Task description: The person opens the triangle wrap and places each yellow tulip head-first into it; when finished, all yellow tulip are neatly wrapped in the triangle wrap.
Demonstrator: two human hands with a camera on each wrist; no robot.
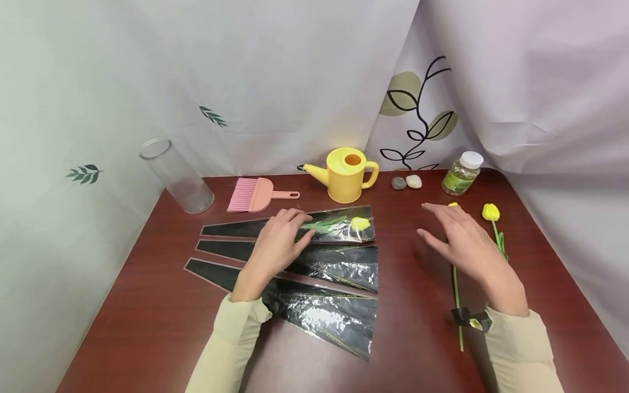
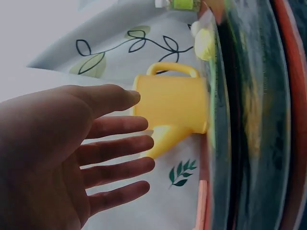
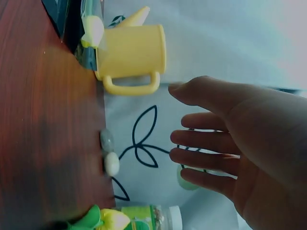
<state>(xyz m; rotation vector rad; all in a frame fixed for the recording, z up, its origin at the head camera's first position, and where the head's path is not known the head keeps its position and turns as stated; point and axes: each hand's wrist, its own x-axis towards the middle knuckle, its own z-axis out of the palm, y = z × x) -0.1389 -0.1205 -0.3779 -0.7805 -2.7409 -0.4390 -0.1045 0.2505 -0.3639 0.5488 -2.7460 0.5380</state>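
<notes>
The right hand [image 1: 462, 240] hovers flat and empty just over two loose yellow tulips [image 1: 493, 221], whose stems run toward the person, while the left hand [image 1: 280, 243] rests open-fingered on the far cellophane sleeve [image 1: 339, 225].

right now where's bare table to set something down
Bare wood lies between the sleeves and the right hand, and along the near left edge below the lowest sleeve. The back row from glass cylinder to bottle is crowded.
</notes>
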